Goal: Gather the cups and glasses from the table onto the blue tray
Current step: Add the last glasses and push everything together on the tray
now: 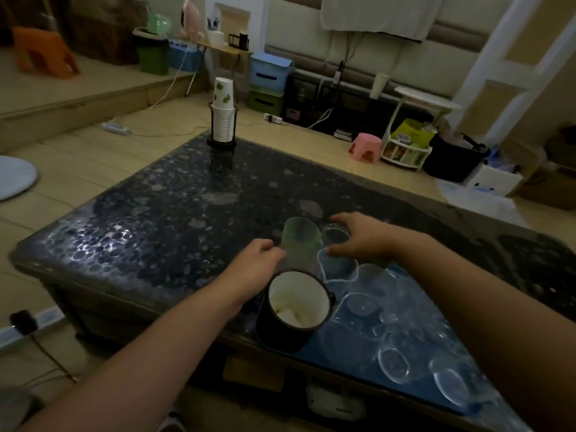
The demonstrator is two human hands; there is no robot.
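A blue tray (414, 344) lies on the near right of the dark pebble-patterned table (174, 210). Several clear glasses stand on it, among them one near the front (393, 364) and one at its far corner (338, 265). A dark mug with a white inside (296, 302) stands at the tray's left edge. My left hand (257, 268) grips a frosted green cup (300, 241) from its left side. My right hand (358, 235) is curled over a small clear glass (334, 236) just beyond the tray.
A black holder with a stack of white paper cups (223, 120) stands at the table's far edge. On the floor beyond are a pink stool (365, 147), storage boxes and cables. A white round object (14, 176) lies at the left.
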